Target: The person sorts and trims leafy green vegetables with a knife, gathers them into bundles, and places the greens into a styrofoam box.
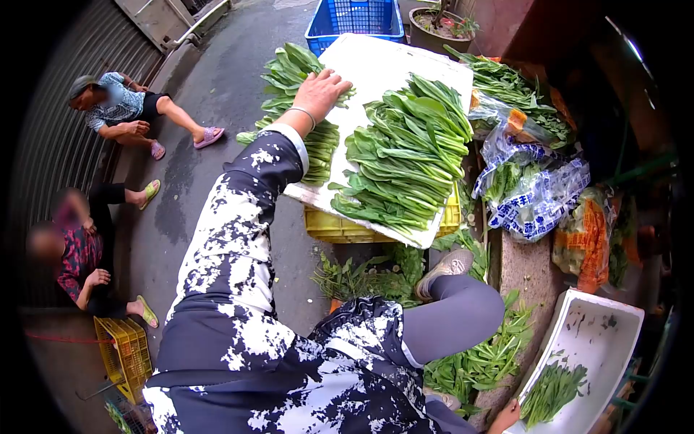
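My left hand [319,94] lies on the left pile of leafy greens [283,76], fingers stretched out across the leaves. That pile overhangs the left edge of a white foam board [361,61]. A larger row of leafy greens [416,152] covers the board's right part, stems toward the right. At the bottom right, my right hand [507,416] is by the near rim of a white foam box [589,325], beside a small bunch of greens [555,390] inside it. Its fingers are mostly cut off or hidden, so its grip is unclear.
A yellow crate [343,228] supports the board, with a blue crate [354,18] beyond. Loose greens [484,354] lie on the ground by my leg. Bagged vegetables [535,188] line the right side. People [119,108] sit at left, near another yellow crate [124,354].
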{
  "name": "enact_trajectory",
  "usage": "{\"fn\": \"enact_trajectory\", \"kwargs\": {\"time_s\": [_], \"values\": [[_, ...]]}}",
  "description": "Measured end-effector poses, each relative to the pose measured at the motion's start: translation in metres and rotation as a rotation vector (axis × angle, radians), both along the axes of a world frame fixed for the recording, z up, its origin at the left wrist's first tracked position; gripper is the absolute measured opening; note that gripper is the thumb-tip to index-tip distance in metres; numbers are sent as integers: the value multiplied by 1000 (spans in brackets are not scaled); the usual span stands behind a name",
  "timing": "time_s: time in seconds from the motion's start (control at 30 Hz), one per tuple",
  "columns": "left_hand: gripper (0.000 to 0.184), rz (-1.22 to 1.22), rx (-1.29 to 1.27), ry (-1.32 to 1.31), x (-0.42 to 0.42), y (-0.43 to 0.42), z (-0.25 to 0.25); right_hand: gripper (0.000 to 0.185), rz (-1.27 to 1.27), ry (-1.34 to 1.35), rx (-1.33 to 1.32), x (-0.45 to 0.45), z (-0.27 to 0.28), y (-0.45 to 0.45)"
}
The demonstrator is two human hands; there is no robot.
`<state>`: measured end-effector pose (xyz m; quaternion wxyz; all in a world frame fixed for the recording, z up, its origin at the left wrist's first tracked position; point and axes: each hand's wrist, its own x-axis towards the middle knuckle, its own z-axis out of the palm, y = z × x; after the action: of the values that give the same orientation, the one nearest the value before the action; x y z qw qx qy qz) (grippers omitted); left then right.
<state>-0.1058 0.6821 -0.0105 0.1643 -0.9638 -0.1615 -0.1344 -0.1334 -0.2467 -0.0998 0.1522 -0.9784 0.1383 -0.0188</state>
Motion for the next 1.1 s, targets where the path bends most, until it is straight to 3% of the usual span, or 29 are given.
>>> {"fn": "enact_trajectory", "kwargs": {"time_s": [0.03,0.07,0.1,0.17,0.27,0.33,0.43,0.53,0.6,0.63,0.67,0.73,0.77,0.83,0.9,0.97,1.03,1.1], "values": [[32,13,-31,9,4,4,-16,39,0,-2,-7,-2,22,33],[51,104,-113,153,9,9,-30,40,-14,28,-47,-10,47,70],[56,212,-241,355,12,6,-33,41,-29,58,-89,-14,66,99],[67,395,-478,388,18,-1,-29,48,14,5,-134,-12,51,79],[81,343,-469,502,18,-1,-22,45,19,50,-200,-5,54,86],[86,364,-502,480,13,-2,-17,39,68,23,-56,7,43,80],[99,409,-484,555,17,-4,-7,41,126,71,-64,21,41,87],[83,204,-470,330,-1,21,-24,47,106,153,-86,23,50,109],[73,-57,-566,49,-3,70,-57,52,45,227,-95,21,57,101],[68,-177,-584,-115,0,69,-50,54,25,255,-83,15,59,96],[61,-110,-516,-271,-1,69,-46,57,3,293,-77,12,64,93],[51,-31,-315,-353,4,11,-1,48,13,320,-80,7,46,72],[44,102,-71,-367,10,-45,16,42,25,349,-96,7,49,71],[38,-517,-354,-493,39,-124,35,36,-95,403,-122,2,54,55],[37,-663,-622,-449,54,-221,56,35,-153,278,-158,5,61,38],[38,-916,-668,-373,74,-306,65,32,-327,230,-192,10,66,6],[38,-1060,-874,-332,81,-410,79,25,-429,92,-231,13,72,-24],[35,-1201,-930,-260,85,-490,78,17,-319,-48,-536,11,69,-47]]}}
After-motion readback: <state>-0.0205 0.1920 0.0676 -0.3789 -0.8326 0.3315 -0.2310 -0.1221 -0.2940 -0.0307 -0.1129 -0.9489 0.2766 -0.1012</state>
